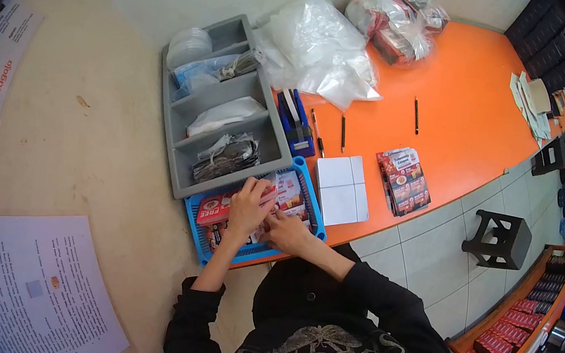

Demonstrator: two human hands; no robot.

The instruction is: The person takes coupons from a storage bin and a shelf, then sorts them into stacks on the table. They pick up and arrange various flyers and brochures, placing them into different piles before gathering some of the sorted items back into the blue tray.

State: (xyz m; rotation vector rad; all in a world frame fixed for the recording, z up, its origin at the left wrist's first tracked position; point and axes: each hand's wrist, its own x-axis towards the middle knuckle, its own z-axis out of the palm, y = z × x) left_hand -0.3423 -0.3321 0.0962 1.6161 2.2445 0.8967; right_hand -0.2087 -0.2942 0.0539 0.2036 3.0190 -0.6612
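A blue plastic basket [320,218] at the orange table's near left edge holds printed red and white coupon cards [213,209]. My left hand [247,207] is inside it, fingers closed round a small bundle of red-edged cards [268,194]. Close beside it, my right hand [285,233] has its fingers bent together at the lower end of the bundle. What lies between the right fingers is hidden. More printed cards [290,186] show in the basket past my hands.
A grey compartment tray [169,136] with plastic-wrapped cutlery adjoins the basket. To the right are a blue tape dispenser [297,123], a white card stack [342,189], a coupon stack [403,181] and pens [343,134]. Clear plastic bags [320,43] lie behind. A black stool [498,240] stands on the floor.
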